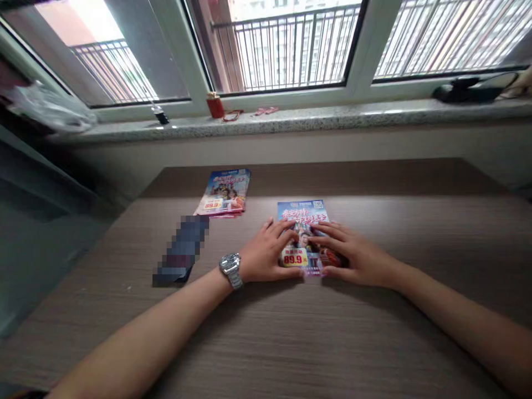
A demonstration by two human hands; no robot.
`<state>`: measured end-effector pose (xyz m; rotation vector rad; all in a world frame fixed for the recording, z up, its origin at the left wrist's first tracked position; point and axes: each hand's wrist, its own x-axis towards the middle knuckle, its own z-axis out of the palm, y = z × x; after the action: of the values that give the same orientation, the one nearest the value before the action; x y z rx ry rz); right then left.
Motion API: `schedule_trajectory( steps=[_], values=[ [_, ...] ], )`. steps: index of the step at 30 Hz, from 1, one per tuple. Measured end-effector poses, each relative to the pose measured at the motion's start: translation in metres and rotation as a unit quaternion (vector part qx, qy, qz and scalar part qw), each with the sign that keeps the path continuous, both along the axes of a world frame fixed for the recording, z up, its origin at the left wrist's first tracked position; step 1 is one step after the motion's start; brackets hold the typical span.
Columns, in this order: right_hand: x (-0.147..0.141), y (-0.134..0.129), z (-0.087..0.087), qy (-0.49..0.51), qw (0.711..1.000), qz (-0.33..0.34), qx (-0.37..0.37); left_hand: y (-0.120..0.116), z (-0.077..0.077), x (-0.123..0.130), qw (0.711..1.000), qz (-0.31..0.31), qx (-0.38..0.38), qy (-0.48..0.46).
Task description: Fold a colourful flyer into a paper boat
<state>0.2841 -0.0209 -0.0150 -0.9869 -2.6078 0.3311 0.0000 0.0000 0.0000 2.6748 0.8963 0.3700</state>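
A colourful printed flyer (302, 212) with a large "89.9" lies flat on the wooden table (266, 343). Over its left side rests my left hand (270, 252), fingers spread, a silver watch on the wrist. My right hand (353, 255) lies across the flyer's right side, its fingers also apart. Both thumbs reach the near edge of the sheet, and the hands cover part of its print. Farther back to the left sits a stack of similar flyers (224, 191).
A dark, pixelated flat object (180, 252) lies left of my left hand. Along the stone windowsill (324, 117) stand a red container (215, 105), a small dark bottle (160, 114), a plastic bag (50, 108) and a black item (467, 90). Windows rise behind it.
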Motion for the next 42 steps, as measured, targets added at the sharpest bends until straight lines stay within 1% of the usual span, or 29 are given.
schedule_trajectory(
  steps=[5, 16, 27, 34, 38, 42],
  values=[
    [0.0020, -0.0008, 0.0008, -0.001, 1.000, 0.019, -0.014, -0.0003, 0.0013, -0.0013, 1.000, -0.001, 0.000, -0.003],
    [0.0003, -0.0004, 0.0012, -0.006, 1.000, 0.014, -0.004, -0.0003, 0.0023, -0.0014, 1.000, -0.008, 0.006, 0.001],
    [-0.0018, -0.0020, 0.0050, 0.013, 1.000, 0.013, -0.010, -0.0018, 0.0043, -0.0015, 1.000, -0.006, 0.005, 0.011],
    [0.0002, -0.0021, 0.0040, 0.015, 1.000, 0.016, -0.008, -0.0001, 0.0017, -0.0017, 1.000, -0.007, 0.006, 0.008],
    [0.0013, -0.0029, 0.0040, 0.018, 1.000, 0.019, -0.010, 0.0002, 0.0023, -0.0018, 1.000, -0.003, 0.001, -0.012],
    [0.0016, -0.0036, 0.0028, 0.048, 0.999, 0.013, -0.014, 0.0007, 0.0040, -0.0015, 0.999, -0.001, -0.014, -0.040]
  ],
)
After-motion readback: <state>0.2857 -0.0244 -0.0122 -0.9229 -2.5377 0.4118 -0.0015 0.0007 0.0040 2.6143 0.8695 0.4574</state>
